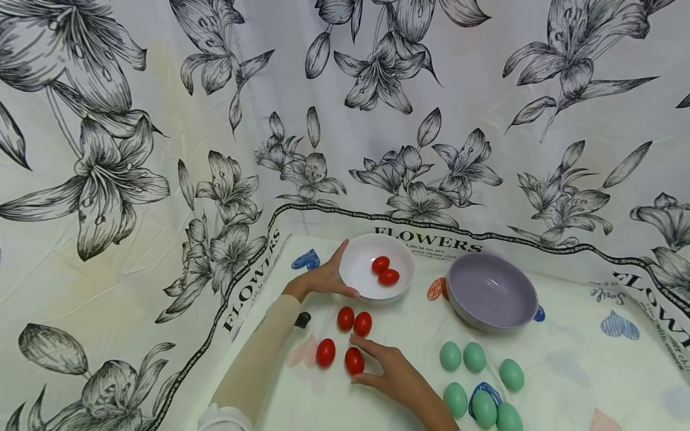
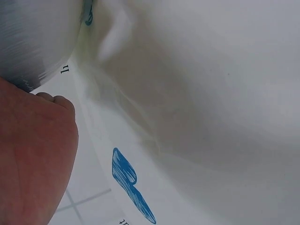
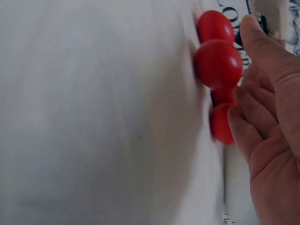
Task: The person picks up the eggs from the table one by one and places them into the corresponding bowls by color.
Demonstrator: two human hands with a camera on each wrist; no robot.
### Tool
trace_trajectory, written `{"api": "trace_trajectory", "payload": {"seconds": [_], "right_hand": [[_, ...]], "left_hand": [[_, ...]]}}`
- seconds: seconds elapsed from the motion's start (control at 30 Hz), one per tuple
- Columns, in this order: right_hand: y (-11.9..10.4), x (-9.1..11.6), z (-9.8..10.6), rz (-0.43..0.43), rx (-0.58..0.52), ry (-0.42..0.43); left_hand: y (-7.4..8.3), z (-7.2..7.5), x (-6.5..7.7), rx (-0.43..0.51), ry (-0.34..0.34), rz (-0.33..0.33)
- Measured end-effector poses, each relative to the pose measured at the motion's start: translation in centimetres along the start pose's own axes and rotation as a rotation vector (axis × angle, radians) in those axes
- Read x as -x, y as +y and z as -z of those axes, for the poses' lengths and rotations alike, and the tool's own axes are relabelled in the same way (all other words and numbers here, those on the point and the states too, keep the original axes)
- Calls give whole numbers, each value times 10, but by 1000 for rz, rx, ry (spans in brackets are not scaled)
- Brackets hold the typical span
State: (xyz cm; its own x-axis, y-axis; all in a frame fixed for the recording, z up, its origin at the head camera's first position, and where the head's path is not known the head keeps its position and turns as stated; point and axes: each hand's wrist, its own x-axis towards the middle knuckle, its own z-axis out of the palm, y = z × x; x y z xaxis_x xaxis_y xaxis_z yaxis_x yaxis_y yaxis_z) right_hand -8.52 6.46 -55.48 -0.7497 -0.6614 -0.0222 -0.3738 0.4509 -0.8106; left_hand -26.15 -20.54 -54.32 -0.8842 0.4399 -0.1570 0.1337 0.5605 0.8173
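My left hand (image 1: 323, 275) grips the left side of a white bowl (image 1: 353, 263), fingers along its far side and thumb toward the near side. Two red eggs (image 1: 380, 264) lie inside that bowl. In the left wrist view the same hand (image 2: 37, 145) is against the bowl's outer wall (image 2: 37, 42). My right hand (image 1: 396, 374) reaches over the cloth with thumb and fingers spread on either side of a red egg (image 1: 354, 361). The right wrist view shows that hand (image 3: 274, 126) beside several red eggs (image 3: 219, 64), with a gap between thumb and fingers.
A purple bowl (image 1: 493, 290) stands to the right of the white one. Several green eggs (image 1: 474, 357) lie on the cloth in front of it. More red eggs (image 1: 326, 353) are left of my right hand. A small black object (image 1: 303, 320) lies by the left forearm. A flower-printed curtain (image 1: 377, 149) rises behind.
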Motion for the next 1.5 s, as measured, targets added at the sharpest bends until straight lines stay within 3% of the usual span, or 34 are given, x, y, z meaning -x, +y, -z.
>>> {"api": "trace_trajectory", "payload": {"seconds": [0.2, 0.53, 0.83, 1.0, 1.13, 1.33, 1.5], "right_hand": [[6, -3, -6, 23, 11, -4], [19, -3, -13, 64, 44, 66], [9, -2, -8, -30, 50, 75], [-6, -4, 15, -37, -16, 130], [-16, -11, 45, 52, -56, 238], [-27, -41, 94, 142, 29, 419], [-39, -73, 130, 152, 96, 537]], "left_hand": [[-3, 0, 0, 13, 2, -8], [1, 1, 0, 8, 3, -14], [0, 0, 3, 13, 5, 17], [-2, 0, 0, 10, 8, 4], [-1, 0, -2, -5, 6, -5], [0, -1, -1, -6, 21, 19], [-1, -2, 0, 10, 18, 28]]}}
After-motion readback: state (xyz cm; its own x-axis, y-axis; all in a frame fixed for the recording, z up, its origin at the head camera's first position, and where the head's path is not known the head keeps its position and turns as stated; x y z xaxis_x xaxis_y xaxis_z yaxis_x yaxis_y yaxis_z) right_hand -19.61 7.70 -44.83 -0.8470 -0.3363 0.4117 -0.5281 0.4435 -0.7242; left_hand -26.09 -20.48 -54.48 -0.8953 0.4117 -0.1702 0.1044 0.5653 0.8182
